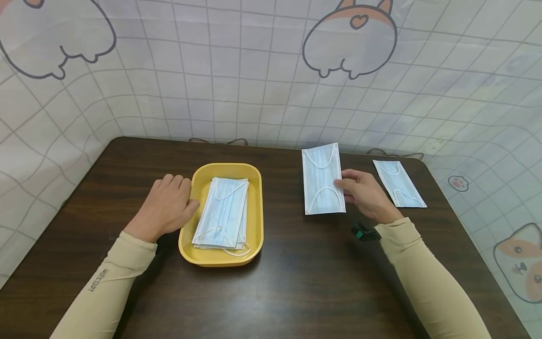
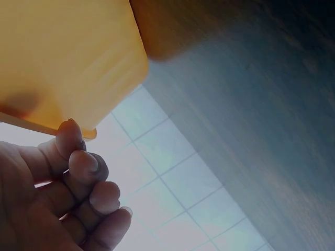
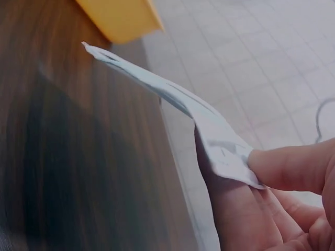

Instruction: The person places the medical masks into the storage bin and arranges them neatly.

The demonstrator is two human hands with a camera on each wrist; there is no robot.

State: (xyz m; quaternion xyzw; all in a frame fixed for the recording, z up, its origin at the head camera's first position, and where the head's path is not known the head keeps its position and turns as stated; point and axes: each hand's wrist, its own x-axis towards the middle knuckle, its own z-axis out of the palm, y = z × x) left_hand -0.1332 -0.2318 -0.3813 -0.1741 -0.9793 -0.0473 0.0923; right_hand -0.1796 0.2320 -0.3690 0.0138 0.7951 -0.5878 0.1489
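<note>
At the left side of the yellow tray (image 1: 256, 235), my left hand (image 1: 167, 207) grips the rim, thumb over the edge. In the left wrist view its curled fingers (image 2: 104, 197) show against the outer wall of the tray (image 2: 78, 57). Several pale blue face masks (image 1: 222, 212) with white ear loops lie stacked inside. Over the table to the right, my right hand (image 1: 366, 193) pinches one face mask (image 1: 322, 174) by its right edge, thumb on the near face. Seen edge-on in the right wrist view, this held mask (image 3: 162, 89) bends slightly above the tabletop.
Another face mask (image 1: 399, 183) lies on the dark wooden table (image 1: 288, 292), near the back right corner, beyond the right wrist. Behind the table hangs a white gridded cloth (image 1: 262, 70) with cartoon dogs, which also runs down both sides.
</note>
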